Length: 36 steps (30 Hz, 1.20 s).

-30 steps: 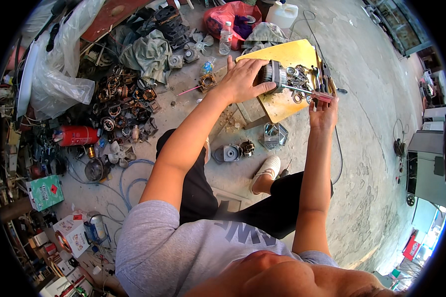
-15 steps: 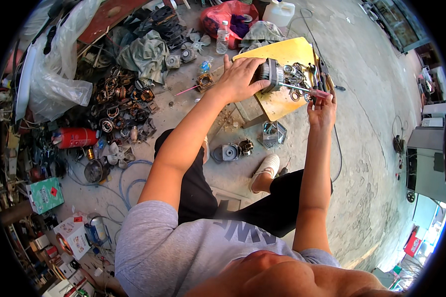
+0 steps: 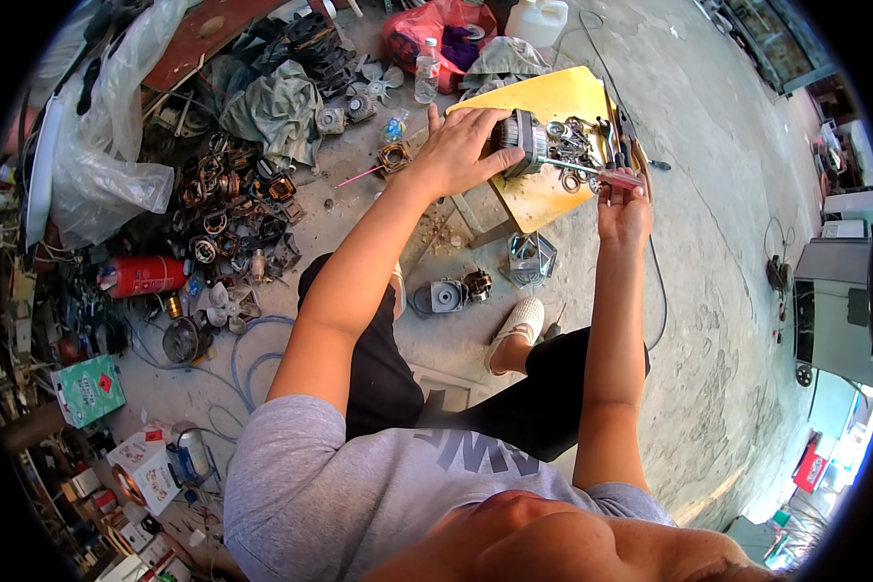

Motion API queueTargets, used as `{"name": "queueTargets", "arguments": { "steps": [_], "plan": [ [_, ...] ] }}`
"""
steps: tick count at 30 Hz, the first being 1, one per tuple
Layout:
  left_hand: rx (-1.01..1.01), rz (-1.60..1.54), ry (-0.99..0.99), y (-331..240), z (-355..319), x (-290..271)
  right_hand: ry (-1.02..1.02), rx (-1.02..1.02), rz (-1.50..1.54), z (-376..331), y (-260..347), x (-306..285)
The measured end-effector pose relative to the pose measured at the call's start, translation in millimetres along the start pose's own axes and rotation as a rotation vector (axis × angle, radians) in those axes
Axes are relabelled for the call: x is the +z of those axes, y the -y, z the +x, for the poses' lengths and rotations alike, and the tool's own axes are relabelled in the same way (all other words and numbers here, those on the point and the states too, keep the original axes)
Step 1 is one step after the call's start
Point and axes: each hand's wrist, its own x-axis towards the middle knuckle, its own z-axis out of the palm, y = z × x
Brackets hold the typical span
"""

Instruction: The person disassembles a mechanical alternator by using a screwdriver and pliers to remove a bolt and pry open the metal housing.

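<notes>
You get bright, even daylight here, with only soft shadows under the arms. The concrete floor [image 3: 727, 320] at the right looks washed out. Fisheye bending curves the edges, a black rim surrounds everything, and far clutter blurs.

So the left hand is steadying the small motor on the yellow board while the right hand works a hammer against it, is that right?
Not quite. In the head view the right hand holds a screwdriver, not a hammer. The left hand does steady the motor on the yellow board.
</notes>
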Motion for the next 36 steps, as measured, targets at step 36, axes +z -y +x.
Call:
{"name": "queueTargets", "arguments": {
  "steps": [36],
  "plan": [
    [0.235,0.05,-0.261,-8.3,-3.3,-6.3,0.362,-0.095,-0.92,-75.0,-11.6,72.8]
  ]
}}
